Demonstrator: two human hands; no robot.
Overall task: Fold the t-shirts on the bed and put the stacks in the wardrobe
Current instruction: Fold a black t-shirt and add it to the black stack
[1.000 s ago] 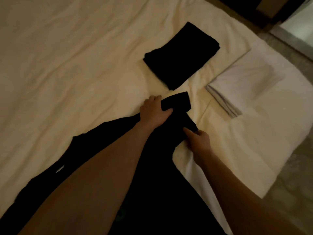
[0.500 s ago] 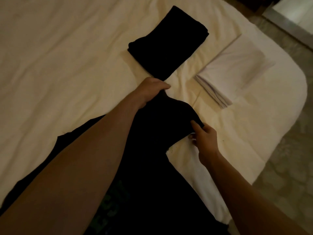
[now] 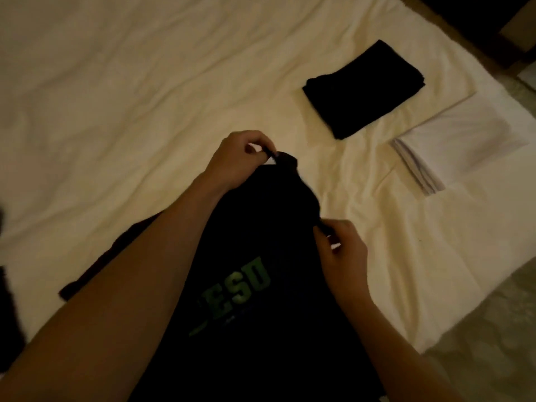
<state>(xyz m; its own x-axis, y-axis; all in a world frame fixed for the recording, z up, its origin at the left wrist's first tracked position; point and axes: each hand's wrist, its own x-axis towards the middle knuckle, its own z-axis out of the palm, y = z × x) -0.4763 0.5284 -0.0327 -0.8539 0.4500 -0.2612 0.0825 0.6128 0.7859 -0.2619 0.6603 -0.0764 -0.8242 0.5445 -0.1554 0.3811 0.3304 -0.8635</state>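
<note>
Fingers of both hands pinch one black t-shirt [image 3: 261,242]; two folded stacks beyond.

A cream-sheeted bed [image 3: 145,82] is carrying the whole load.

A folded black stack [image 3: 364,89] is sitting toward the far right of it, with a folded white stack [image 3: 461,140] lying just beside that, nearer the edge. A black t-shirt with green lettering [image 3: 255,271] is sprawling across the near side, and the sheet is wrinkling all around it.
</note>
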